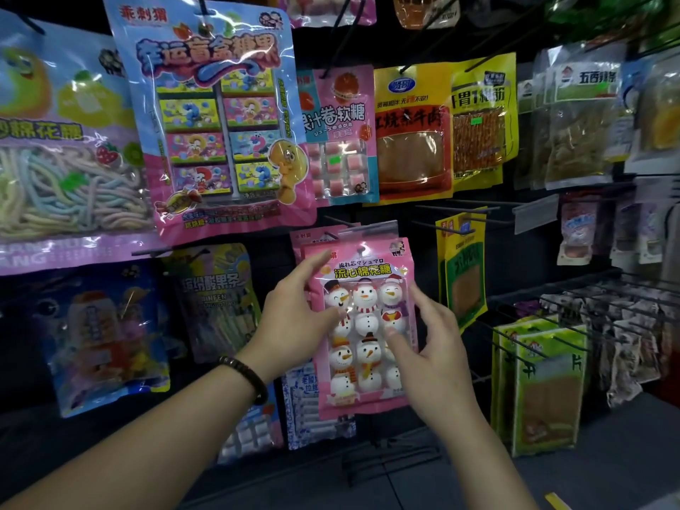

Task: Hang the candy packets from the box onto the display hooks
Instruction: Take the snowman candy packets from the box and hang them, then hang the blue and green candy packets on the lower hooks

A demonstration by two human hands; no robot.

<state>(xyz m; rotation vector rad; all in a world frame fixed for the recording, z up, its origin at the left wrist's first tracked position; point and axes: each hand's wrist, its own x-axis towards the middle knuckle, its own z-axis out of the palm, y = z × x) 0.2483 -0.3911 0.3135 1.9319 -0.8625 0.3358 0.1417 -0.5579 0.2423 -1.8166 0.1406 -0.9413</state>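
Fingers (312, 265) of the left hand (294, 311) lie apart and fairly straight on the left edge of the pink snowman marshmallow packet (368, 347), which hangs on a black wire hook (362, 248). The right hand (438, 344), fingers apart, touches its right side. Behind the packet is a black display wall (401, 230); lower right of it, grey floor (607, 454); upper left, a large blue candy packet (213, 115).
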